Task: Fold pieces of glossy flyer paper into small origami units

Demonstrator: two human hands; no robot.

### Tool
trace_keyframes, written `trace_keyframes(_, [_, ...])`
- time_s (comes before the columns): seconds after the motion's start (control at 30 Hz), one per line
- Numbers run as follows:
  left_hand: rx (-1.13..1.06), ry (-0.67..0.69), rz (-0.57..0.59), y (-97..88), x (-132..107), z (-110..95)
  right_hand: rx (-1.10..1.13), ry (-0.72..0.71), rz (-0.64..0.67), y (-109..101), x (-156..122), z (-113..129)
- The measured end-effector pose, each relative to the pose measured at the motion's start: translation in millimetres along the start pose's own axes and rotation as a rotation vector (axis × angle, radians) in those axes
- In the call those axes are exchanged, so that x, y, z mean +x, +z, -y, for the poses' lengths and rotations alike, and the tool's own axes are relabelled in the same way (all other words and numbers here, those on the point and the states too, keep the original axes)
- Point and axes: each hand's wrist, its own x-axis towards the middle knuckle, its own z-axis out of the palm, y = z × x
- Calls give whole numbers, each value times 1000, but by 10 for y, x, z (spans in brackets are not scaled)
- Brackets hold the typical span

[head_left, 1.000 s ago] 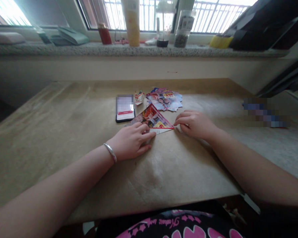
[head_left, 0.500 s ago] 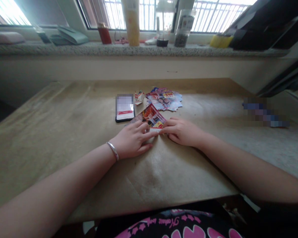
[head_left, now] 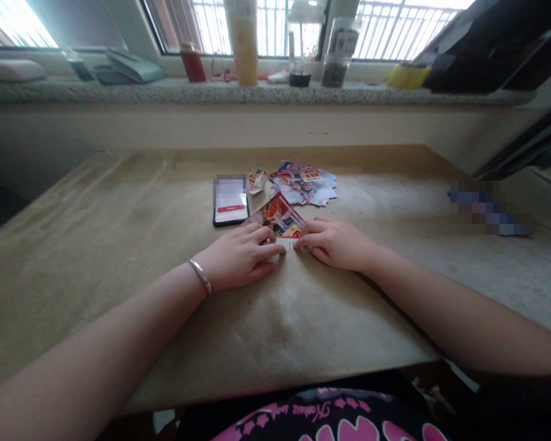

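Observation:
A colourful printed flyer [head_left: 280, 215], with a folded white strip along its near edge, lies on the table between my hands. My left hand [head_left: 239, 256], a silver bangle on its wrist, rests on the flyer's near left side. Its index finger stretches along the white strip, and the thumb is apart, on the table. At the near right corner, my right hand [head_left: 337, 242] holds the flyer with its fingers bent together and the fingertips pressed on the edge. The fingers hide both near corners.
A phone [head_left: 231, 205] with a lit screen lies left of the flyer. Beyond are a small folded paper piece [head_left: 258, 182] and a fanned pile of flyers [head_left: 305, 185]. A blurred item [head_left: 489, 208] lies at the right. Bottles and jars stand on the stone windowsill [head_left: 142, 92].
My left hand has slid a little left along the flyer's near edge, uncovering more of the white strip. My right hand and the flyer have hardly moved.

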Motion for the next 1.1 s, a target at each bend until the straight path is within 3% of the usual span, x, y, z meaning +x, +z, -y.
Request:
trace_keyframes(0.7, [-343, -10, 39, -43, -80, 174, 30, 32, -3, -11, -24, -16])
trace_keyframes(1.1, [-313, 22, 52, -104, -116, 237, 52, 29, -16, 4, -48, -51])
